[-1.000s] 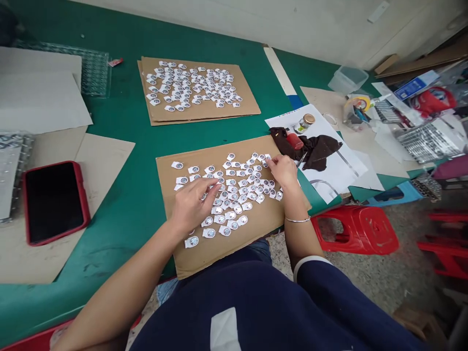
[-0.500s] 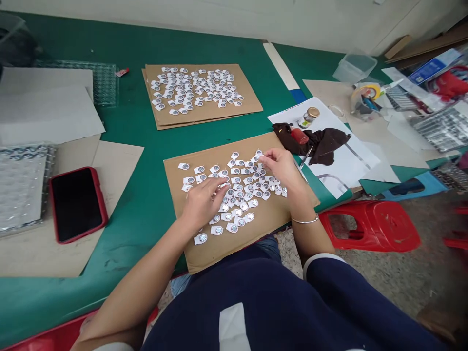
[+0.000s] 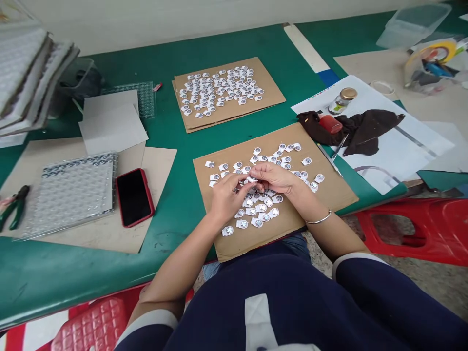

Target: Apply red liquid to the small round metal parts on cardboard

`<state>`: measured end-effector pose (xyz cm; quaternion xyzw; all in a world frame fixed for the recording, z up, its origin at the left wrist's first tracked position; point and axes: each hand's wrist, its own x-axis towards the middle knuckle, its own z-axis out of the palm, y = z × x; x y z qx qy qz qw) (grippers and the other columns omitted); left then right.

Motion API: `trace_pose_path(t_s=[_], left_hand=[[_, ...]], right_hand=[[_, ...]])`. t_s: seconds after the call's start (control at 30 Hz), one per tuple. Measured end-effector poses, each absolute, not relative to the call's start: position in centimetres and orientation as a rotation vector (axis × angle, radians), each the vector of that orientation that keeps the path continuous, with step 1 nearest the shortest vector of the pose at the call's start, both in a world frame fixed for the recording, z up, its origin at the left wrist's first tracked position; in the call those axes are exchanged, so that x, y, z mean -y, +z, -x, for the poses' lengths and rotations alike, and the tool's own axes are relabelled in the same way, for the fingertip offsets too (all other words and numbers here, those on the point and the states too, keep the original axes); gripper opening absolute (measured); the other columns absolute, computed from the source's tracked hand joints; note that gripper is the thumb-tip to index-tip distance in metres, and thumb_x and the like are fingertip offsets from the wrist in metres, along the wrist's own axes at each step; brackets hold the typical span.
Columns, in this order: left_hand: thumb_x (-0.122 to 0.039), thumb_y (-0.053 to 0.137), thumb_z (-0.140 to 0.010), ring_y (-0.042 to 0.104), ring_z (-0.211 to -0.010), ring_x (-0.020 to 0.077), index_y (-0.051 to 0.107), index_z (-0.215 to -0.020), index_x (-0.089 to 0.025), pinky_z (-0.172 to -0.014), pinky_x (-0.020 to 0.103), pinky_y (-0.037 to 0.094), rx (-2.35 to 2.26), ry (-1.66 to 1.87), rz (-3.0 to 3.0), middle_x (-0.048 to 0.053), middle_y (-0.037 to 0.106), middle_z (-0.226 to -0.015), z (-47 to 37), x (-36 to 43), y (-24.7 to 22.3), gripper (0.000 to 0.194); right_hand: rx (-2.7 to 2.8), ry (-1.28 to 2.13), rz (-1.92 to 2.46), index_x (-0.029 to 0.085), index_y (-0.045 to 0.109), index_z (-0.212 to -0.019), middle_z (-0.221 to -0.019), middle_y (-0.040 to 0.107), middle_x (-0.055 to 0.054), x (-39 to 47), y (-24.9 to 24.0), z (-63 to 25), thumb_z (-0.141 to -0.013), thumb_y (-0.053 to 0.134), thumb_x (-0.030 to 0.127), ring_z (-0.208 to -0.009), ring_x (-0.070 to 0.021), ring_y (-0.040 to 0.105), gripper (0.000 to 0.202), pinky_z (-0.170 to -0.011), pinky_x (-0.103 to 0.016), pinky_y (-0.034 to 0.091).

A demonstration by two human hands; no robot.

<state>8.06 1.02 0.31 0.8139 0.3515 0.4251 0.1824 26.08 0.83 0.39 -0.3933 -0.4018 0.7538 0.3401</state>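
Many small white tags with round grey centres lie spread over a brown cardboard sheet point(image 3: 292, 220) in front of me. Above the sheet's middle, my left hand point(image 3: 229, 194) and my right hand point(image 3: 272, 178) meet at the fingertips. Between them is one white tag point(image 3: 251, 179), pinched by the fingers of both hands. The lower fingers of my right hand curl beneath it and are partly hidden. More tags lie under and around both hands.
Farther back lies another tag-covered cardboard point(image 3: 268, 73). At left are a red-cased phone point(image 3: 134, 197), a bubble-wrap pack point(image 3: 78, 192) and pliers point(image 3: 16, 207). At right are a dark cloth point(image 3: 369, 129), a jar point(image 3: 342, 101), tweezers point(image 3: 339, 147) and a red stool point(image 3: 431, 231).
My right hand has come in from the right side of the tags to meet my left hand, and both now hold one tag. The camera view has turned left.
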Motion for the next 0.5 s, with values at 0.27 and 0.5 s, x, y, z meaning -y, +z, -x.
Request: trace_pose_path(t_s=[0.27,0.5], left_hand=[[-0.034,0.063,-0.080,0.060,-0.065,0.0114,0.063,-0.092,-0.018,-0.062,0.023,0.047,-0.970,1.215,-2.416,0.002,0.067,-0.077,-8.04,-0.93,0.22,0.021],[-0.032,0.064,-0.079,0.060,-0.064,0.0112,0.063,-0.092,-0.016,-0.062,0.023,0.047,-0.956,1.236,-2.435,0.002,0.067,-0.076,-8.23,-0.77,0.47,0.021]], right_hand=[[0.982,1.983,1.010,0.013,0.055,-0.081,-0.053,0.053,0.005,-0.91,-0.02,-26.02,-0.074,0.063,0.043,-0.042,-0.0024,0.049,0.032,-0.042,-0.013,0.042],[1.011,1.972,1.037,0.014,0.054,-0.079,-0.053,0.053,0.005,-0.83,0.04,-25.86,-0.072,0.064,0.047,-0.042,-0.0022,0.047,0.035,-0.042,-0.014,0.041]])
